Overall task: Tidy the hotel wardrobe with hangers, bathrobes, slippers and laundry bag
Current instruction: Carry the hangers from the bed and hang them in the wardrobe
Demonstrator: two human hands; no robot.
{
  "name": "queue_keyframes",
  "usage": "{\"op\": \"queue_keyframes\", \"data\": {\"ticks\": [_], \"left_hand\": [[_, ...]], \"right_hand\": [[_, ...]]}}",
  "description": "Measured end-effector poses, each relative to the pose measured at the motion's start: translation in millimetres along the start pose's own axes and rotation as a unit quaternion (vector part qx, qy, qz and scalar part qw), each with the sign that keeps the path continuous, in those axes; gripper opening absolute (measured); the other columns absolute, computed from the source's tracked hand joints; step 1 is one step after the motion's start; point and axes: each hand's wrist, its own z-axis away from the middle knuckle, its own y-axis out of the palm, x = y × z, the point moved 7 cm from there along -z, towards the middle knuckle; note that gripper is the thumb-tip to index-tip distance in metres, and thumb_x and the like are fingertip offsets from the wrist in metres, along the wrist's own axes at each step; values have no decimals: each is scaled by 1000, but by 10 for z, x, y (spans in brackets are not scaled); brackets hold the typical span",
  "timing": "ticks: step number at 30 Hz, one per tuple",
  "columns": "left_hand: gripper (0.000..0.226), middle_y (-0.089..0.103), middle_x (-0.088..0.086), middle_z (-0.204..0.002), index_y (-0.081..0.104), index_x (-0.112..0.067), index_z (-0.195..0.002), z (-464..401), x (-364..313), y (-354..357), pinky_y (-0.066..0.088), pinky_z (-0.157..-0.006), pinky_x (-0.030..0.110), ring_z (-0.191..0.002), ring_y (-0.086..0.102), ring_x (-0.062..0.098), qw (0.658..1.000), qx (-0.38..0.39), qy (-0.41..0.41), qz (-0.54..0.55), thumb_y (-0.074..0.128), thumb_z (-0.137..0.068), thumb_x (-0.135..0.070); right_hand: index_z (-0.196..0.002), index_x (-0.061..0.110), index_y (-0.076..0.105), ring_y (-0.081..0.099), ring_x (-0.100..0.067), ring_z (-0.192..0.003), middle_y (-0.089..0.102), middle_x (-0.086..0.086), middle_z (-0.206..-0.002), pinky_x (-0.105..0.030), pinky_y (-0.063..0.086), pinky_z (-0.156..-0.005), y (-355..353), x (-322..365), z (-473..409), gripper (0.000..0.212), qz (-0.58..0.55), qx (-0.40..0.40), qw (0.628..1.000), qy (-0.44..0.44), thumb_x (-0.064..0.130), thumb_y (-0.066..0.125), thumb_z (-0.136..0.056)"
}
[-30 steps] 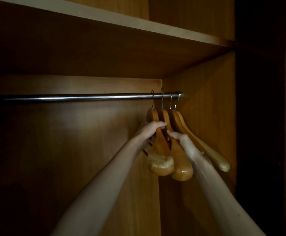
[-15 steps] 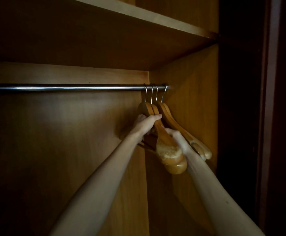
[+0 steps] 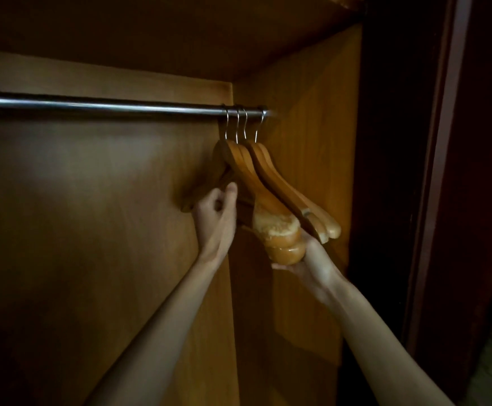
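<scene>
Several wooden hangers [image 3: 271, 189] hang bunched by their metal hooks at the right end of the steel rail [image 3: 98, 105], close to the wardrobe's right wall. Their near shoulder ends point down and to the right. My right hand [image 3: 312, 262] is palm up beneath those rounded ends and cups them, its fingers hidden behind the wood. My left hand [image 3: 217, 215] is at the left side of the bunch, fingers curled, thumb raised against a hanger's lower part. Whether it holds the wood is unclear.
A wooden shelf [image 3: 180, 30] runs just above the rail. The wardrobe's back panel [image 3: 92, 215] and right side wall [image 3: 312, 127] box in the hangers. A dark door frame [image 3: 441, 171] stands at the right. The rest of the rail is bare.
The hangers have been pushed together toward the rail's right end. My right hand has dropped from between them to under their ends. My left hand has slid lower and left.
</scene>
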Motion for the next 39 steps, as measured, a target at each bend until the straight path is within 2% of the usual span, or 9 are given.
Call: {"op": "queue_keyframes", "data": {"ticks": [3, 8, 13, 16, 18, 21, 27, 33, 39], "left_hand": [[39, 39, -4, -54, 48, -8, -66, 390, 272, -33, 30, -49, 27, -49, 35, 10, 1000, 21, -7, 0, 58, -101, -22], [38, 44, -1, -57, 53, -3, -71, 1208, 976, 356, 31, -50, 20, -51, 40, 10, 975, 199, -98, -19, 62, -100, -26], [30, 47, -9, -59, 57, -14, -74, 2249, 1574, 883, 30, -50, 18, -49, 39, 2, 913, 371, -168, -21, 60, -101, -25], [27, 52, -10, -59, 56, -25, -73, 2992, 1889, 1211, 33, -50, 26, -49, 43, 4, 860, 477, -181, -36, 57, -95, -40], [31, 62, -8, -66, 61, -24, -77, 3541, 2064, 1413, 42, -55, 31, -57, 57, 8, 811, 553, -183, -57, 55, -89, -52], [41, 69, -7, -70, 66, -25, -78, 4428, 2193, 1712, 52, -61, 34, -67, 66, 8, 725, 664, -163, -83, 56, -82, -65], [27, 74, -2, -81, 70, -20, -83, 6159, 1770, 2171, 51, -66, 29, -78, 68, 16, 529, 841, -42, -103, 69, -86, -47], [24, 68, -8, -79, 67, -28, -81, 7712, 845, 2288, 50, -72, 29, -82, 67, 15, 331, 936, 69, -95, 66, -88, -50], [41, 74, -2, -75, 71, -15, -85, 9140, -292, 2107, 55, -65, 26, -61, 68, 10, 189, 973, 122, -59, 55, -99, -50]], "right_hand": [[-128, 17, 63, 68, -18, -97, 69, -9, -117, -33, 57, -82, -176, -368, 122, 38, 60, -20, 998, 22, 36, 37, -108], [-108, 18, 72, 70, -20, -94, 72, -5, -103, -34, 59, -82, -355, -992, 417, 43, 148, -79, 983, 75, 50, 43, -103], [-95, 24, 69, 67, -25, -74, 70, -4, -83, -47, 57, -70, -822, -1807, 960, 30, 290, -151, 941, 89, 46, 50, -102], [-90, 30, 66, 66, -9, -69, 69, 9, -79, -41, 58, -64, -1189, -2293, 1483, 26, 390, -204, 889, 125, 50, 51, -100], [-92, 31, 68, 68, -7, -74, 69, 14, -81, -32, 56, -64, -1414, -2601, 1948, 28, 434, -228, 852, 185, 52, 50, -98], [-93, 29, 68, 71, -20, -84, 73, 9, -88, -30, 50, -65, -1715, -3035, 2790, 29, 463, -257, 801, 282, 50, 49, -98], [-90, 27, 67, 69, -30, -95, 75, 0, -97, -34, 50, -72, -1994, -3535, 4692, 30, 409, -366, 699, 459, 53, 51, -95], [-92, 29, 70, 69, -24, -82, 74, 1, -90, -34, 56, -69, -1751, -3651, 6670, 35, 264, -485, 591, 588, 59, 52, -94], [-79, 15, 65, 62, -26, -70, 65, -2, -74, -30, 43, -60, -1185, -3571, 8436, 41, 110, -608, 491, 614, 49, 50, -97]]}}
